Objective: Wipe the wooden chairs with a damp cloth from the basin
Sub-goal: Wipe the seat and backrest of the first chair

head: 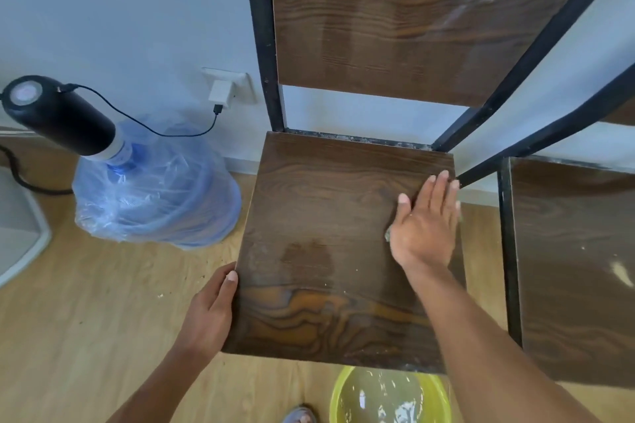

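Wooden chair (343,251): seat mid-wipe, right hand (424,227) flat over cloth (387,234), left hand (213,309) gripping edge; untouched left half due next

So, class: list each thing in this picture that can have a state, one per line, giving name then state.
Chair seat: partly wiped, damp patch showing.
Cloth: pressed flat under right hand.
Left hand: gripping the seat's edge.
Basin: holding cloudy water.
Charger: plugged in.
Second chair: dusty.
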